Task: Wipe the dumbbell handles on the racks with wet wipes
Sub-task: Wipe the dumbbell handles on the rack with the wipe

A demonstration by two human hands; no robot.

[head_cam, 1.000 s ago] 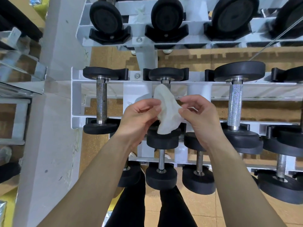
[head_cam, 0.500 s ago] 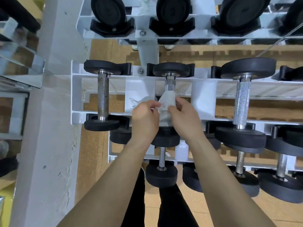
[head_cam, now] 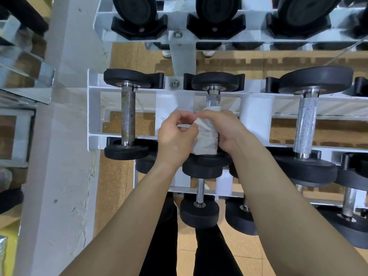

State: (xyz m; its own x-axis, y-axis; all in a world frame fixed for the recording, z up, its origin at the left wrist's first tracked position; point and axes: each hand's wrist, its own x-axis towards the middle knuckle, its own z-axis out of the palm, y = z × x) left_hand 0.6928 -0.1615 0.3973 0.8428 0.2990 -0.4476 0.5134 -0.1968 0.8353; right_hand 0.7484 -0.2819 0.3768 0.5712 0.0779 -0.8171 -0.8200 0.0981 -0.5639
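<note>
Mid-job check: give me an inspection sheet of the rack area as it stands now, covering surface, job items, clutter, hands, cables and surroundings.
Surface: white rack, several tiers in view.
Job's things: wet wipe wrapped around the middle dumbbell handle; left handle and right handle bare.
Clutter: pale scrap on the top tier, too blurred to identify.
Hands: left hand pinches the wipe's edge; right hand grips the wrapped handle.
Cables: thin line across the top right corner, nature unclear.
Surroundings: grey pillar at left; cork-patterned floor below.
</note>
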